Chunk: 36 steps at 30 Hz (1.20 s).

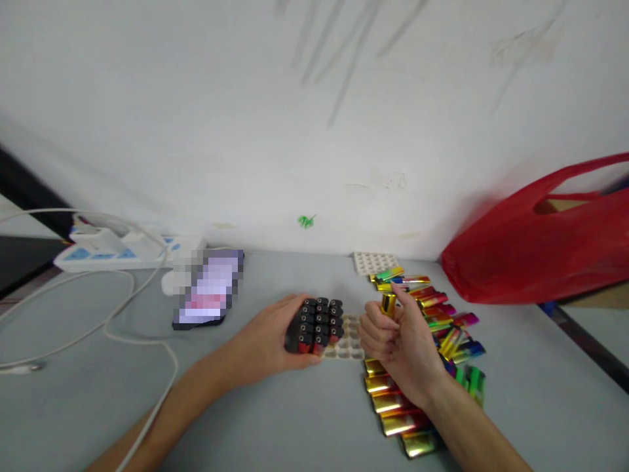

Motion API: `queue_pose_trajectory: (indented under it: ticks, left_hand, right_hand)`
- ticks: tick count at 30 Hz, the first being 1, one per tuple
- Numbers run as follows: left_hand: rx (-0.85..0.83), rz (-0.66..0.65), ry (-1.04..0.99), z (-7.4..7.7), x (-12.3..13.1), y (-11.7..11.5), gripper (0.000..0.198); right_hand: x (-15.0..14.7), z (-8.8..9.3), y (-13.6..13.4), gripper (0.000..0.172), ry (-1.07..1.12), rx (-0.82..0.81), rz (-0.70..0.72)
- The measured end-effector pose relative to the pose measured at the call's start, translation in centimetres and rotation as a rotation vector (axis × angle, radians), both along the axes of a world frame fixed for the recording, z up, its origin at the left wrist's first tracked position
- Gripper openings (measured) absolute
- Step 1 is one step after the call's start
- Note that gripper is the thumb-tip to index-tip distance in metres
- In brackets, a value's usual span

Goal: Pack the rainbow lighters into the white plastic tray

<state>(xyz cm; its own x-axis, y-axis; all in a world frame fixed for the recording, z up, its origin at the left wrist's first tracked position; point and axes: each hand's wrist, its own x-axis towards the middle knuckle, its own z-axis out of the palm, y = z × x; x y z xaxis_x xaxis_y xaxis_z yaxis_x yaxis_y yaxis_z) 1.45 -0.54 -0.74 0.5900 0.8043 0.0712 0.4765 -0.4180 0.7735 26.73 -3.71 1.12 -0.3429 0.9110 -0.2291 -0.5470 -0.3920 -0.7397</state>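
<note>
My left hand curls around the left side of a small pale tray with rows of round hollows, thumb at the front and fingers behind. Several black-topped lighters stand upright in rows at the tray's left, against that palm; some show red below. Hollows show bare at the tray's right. Just right of the tray, my right hand is closed around one lighter, its shiny gold end pointing up. Beneath and beside my right forearm lie several metallic lighters in gold, red, green and blue.
A second pale tray lies at the wall, beside the loose lighters. A red bag stands at the right. On the left are a phone, a white power strip and a looping white cable that crosses my left forearm.
</note>
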Motion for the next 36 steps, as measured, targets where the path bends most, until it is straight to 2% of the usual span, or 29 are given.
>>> queue_pose_trajectory:
  ticks: [21, 30, 33, 36]
  left_hand:
    - [0.000, 0.014, 0.003, -0.2, 0.0, 0.1, 0.064]
    - [-0.008, 0.002, 0.010, -0.2, -0.1, 0.0, 0.056]
    - [-0.020, 0.002, 0.012, -0.1, -0.1, 0.0, 0.057]
    - [-0.026, 0.004, 0.007, -0.1, -0.1, 0.0, 0.059]
  right_hand:
    - [0.1, -0.7, 0.1, 0.070, 0.034, -0.037, -0.071]
    - [-0.8, -0.2, -0.5, 0.052, -0.103, -0.046, -0.156]
    - [-0.7, -0.1, -0.6, 0.048, -0.088, -0.042, -0.146]
    - [-0.7, 0.1, -0.6, 0.052, -0.062, -0.029, -0.100]
